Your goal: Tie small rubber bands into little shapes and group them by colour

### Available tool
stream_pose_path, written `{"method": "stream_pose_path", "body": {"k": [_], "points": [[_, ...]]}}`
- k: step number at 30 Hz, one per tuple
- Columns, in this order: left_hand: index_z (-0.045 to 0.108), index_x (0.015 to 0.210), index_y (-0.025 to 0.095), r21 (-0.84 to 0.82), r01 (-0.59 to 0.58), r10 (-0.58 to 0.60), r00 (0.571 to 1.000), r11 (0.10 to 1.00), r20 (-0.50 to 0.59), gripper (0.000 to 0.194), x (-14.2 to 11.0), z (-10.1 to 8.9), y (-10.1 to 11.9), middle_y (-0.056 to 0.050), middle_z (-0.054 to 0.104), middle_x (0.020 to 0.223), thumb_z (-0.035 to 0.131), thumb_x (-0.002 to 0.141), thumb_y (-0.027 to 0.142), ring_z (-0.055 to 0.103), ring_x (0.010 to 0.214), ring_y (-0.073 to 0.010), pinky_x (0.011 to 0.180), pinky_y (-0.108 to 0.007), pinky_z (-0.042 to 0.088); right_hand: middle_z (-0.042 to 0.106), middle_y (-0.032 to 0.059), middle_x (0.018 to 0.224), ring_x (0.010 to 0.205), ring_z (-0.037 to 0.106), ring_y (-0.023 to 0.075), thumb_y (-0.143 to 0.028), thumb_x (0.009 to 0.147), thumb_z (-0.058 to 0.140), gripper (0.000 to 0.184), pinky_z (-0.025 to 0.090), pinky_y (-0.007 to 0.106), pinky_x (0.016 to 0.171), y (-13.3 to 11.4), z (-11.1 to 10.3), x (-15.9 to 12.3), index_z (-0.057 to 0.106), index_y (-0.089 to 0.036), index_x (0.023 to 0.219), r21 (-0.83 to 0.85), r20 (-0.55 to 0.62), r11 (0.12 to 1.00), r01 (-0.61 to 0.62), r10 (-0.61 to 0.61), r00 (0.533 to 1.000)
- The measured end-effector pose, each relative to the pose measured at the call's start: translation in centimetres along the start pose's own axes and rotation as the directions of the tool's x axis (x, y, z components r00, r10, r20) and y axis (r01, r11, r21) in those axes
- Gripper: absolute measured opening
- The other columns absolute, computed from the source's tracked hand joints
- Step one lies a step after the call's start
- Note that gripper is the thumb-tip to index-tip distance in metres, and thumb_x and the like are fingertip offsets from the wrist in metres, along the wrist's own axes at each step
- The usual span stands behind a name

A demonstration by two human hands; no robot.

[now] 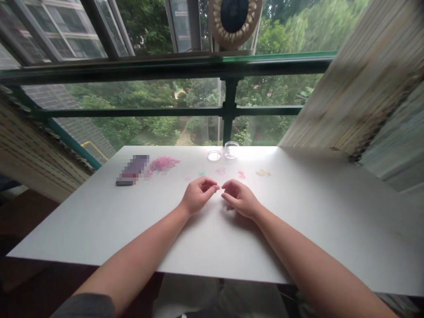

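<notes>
My left hand (197, 194) is over the middle of the white table (132, 234), thumb and forefinger pinched together. A tiny pale pink piece (218, 188) shows at those fingertips, too small to name. Just to its right is my right hand (241, 198), fingers curled, with a gap between thumb and forefinger and nothing visible in it. Beyond the hands lie small groups of little pieces: teal (202, 173), pale purple (220, 171), bright pink (241, 174) and cream (263, 172). A larger heap of pink pieces (164, 163) lies to the left.
Near the table's far edge stand a clear round container (231, 151) and a clear round lid (213, 155). A blurred-out dark flat object (133, 170) lies at the left. Past the table is a window with a green rail (165, 68), and a curtain (331, 84) hangs at the right.
</notes>
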State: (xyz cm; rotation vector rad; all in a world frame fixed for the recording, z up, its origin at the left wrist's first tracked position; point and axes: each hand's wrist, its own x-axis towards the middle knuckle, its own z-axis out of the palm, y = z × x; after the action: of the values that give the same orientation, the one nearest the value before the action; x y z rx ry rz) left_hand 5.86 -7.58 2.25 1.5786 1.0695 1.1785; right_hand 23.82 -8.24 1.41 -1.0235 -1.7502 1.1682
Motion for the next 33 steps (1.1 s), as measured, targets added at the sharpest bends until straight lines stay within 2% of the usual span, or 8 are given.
{"method": "stream_pose_path", "body": {"k": [3,6,10,15,22,33], "points": [[0.061,0.084,0.015,-0.089,-0.009,0.008,1.0,0.996,-0.01,0.022,0.7,1.8,0.5,-0.007,0.069,0.078,0.067,0.072,0.032,0.065,0.074,-0.017,0.07,-0.029,0.051,0.052,-0.0034,0.068,0.047,0.049,0.0074,-0.035,0.078,0.058,0.024,0.042,0.02,0.043,0.1,-0.3,0.2,0.049,-0.019,0.092,0.005,-0.111,0.999,0.036,-0.035,0.993],[0.061,0.082,0.015,-0.1,-0.011,0.007,0.999,0.995,-0.041,0.022,0.8,2.1,0.4,-0.006,0.068,0.076,0.068,0.071,0.033,0.064,0.071,-0.0159,0.067,-0.027,0.05,0.052,-0.0026,0.069,0.048,0.048,0.0074,-0.038,0.077,0.059,0.025,0.042,0.021,0.044,0.2,-0.4,0.4,0.049,-0.019,0.09,0.031,-0.165,0.998,0.061,-0.056,0.985],[0.062,0.08,0.016,-0.027,0.006,-0.006,1.0,1.0,-0.028,0.019,-0.1,1.7,0.1,-0.004,0.066,0.075,0.066,0.073,0.034,0.061,0.068,-0.0144,0.064,-0.025,0.048,0.053,-0.001,0.07,0.051,0.049,0.0085,-0.039,0.077,0.06,0.025,0.043,0.022,0.046,-0.2,-0.2,0.1,0.051,-0.019,0.088,0.078,-0.138,0.995,0.065,-0.054,0.989],[0.062,0.079,0.017,0.008,-0.024,0.024,0.999,1.0,-0.022,0.016,-0.9,1.2,0.4,-0.003,0.065,0.073,0.066,0.073,0.032,0.06,0.067,-0.014,0.062,-0.025,0.047,0.055,-0.0003,0.069,0.055,0.049,0.0095,-0.033,0.074,0.065,0.022,0.042,0.023,0.049,-1.1,0.0,-0.4,0.054,-0.018,0.086,0.045,-0.051,0.995,0.087,-0.085,0.995],[0.062,0.078,0.018,0.011,-0.009,0.008,0.999,1.0,0.047,0.017,-1.2,1.0,0.7,-0.004,0.065,0.073,0.066,0.074,0.033,0.059,0.066,-0.0151,0.061,-0.026,0.046,0.056,0.0008,0.066,0.055,0.048,0.0102,-0.038,0.076,0.062,0.021,0.041,0.024,0.05,-1.5,0.1,-0.6,0.056,-0.018,0.075,-0.038,-0.11,0.995,0.089,-0.093,0.99],[0.062,0.081,0.015,0.026,-0.038,0.034,0.993,0.999,0.113,0.017,-1.1,0.7,0.4,-0.005,0.064,0.077,0.064,0.077,0.031,0.058,0.07,-0.014,0.064,-0.024,0.045,0.058,0.0016,0.064,0.055,0.048,0.0101,-0.03,0.08,0.059,0.015,0.04,0.023,0.05,-1.5,-0.2,-0.8,0.057,-0.016,0.074,-0.068,-0.107,0.99,0.126,-0.132,0.985]]}}
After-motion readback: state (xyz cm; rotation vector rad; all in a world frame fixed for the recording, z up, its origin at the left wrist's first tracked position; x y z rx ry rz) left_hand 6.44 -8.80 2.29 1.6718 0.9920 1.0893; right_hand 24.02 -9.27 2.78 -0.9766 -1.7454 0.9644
